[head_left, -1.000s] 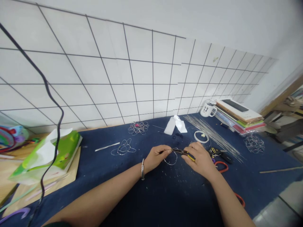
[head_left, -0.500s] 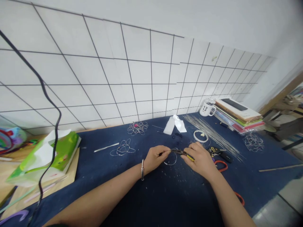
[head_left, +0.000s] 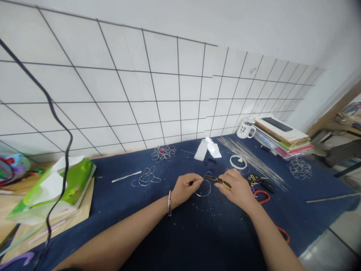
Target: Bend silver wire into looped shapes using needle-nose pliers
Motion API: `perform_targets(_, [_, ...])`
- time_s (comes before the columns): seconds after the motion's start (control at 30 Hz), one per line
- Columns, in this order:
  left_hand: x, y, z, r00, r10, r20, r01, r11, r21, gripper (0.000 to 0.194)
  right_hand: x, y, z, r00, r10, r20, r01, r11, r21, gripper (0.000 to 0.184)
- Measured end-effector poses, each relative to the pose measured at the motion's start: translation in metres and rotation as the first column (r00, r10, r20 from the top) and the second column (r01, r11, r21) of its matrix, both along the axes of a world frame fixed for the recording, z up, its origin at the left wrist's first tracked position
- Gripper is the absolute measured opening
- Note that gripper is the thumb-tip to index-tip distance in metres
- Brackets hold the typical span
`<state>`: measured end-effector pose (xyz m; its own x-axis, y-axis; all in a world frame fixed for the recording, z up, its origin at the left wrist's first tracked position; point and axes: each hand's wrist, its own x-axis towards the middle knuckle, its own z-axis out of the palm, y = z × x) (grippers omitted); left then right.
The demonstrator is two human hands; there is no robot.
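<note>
Just left of centre, my left hand (head_left: 186,187) pinches a thin silver wire loop (head_left: 210,191) between thumb and fingertips. Something dark shows under its fingers, too hidden to name. My right hand (head_left: 236,189) is wrapped around pliers (head_left: 226,185) with black and yellow handles. Their dark jaws point left and reach the wire close to my left fingertips; whether they grip it I cannot tell. The loop hangs low over the dark blue cloth (head_left: 135,233), between my hands.
Wire flowers (head_left: 163,153) and a looped wire shape (head_left: 146,177) lie left of centre. To the right are long wires (head_left: 254,160), a wire coil (head_left: 238,162), red-handled scissors (head_left: 262,196), a mug (head_left: 245,130) and stacked books (head_left: 284,137). A black cable (head_left: 67,158) hangs at left.
The pliers' jaws have shifted slightly at the wire near my left fingertips. My hands keep nearly the same places, and the whole view has moved a little.
</note>
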<state>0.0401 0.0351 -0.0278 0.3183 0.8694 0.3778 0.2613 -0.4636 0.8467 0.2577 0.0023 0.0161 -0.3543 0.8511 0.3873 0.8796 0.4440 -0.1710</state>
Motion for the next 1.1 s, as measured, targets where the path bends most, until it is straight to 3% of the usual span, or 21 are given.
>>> perform_targets(0.1, [0.0,0.0,0.0,0.999,0.041,0.022,-0.042,0.999,0.024,0.02,0.005,0.004,-0.004,0.991,-0.098,-0.094,0.105,0.991,0.079,0.027])
perform_targets(0.2, [0.0,0.002,-0.002,0.996,0.088,0.028,-0.09,0.994,0.056,0.018,0.005,0.003,-0.003,0.986,-0.064,-0.156,0.086,0.987,0.135,0.026])
perform_targets(0.3, [-0.001,0.002,-0.004,0.994,0.109,-0.002,-0.108,0.989,0.103,0.017,-0.003,-0.002,0.0,0.994,-0.001,-0.108,0.007,0.999,0.052,0.024])
perform_targets(0.5, [-0.002,0.001,-0.007,0.988,0.139,-0.07,-0.123,0.971,0.203,0.018,-0.015,-0.006,-0.001,0.999,-0.054,-0.002,0.053,0.998,-0.023,0.029])
perform_targets(0.87, [-0.003,0.002,-0.006,0.989,0.083,-0.124,-0.051,0.968,0.248,0.018,-0.013,-0.003,-0.008,1.0,-0.028,-0.009,0.027,0.999,-0.024,0.028])
perform_targets(1.1, [-0.003,0.003,-0.008,0.988,0.109,-0.108,-0.083,0.972,0.221,0.015,-0.014,-0.005,-0.007,0.999,-0.024,0.043,0.023,0.999,0.033,0.028])
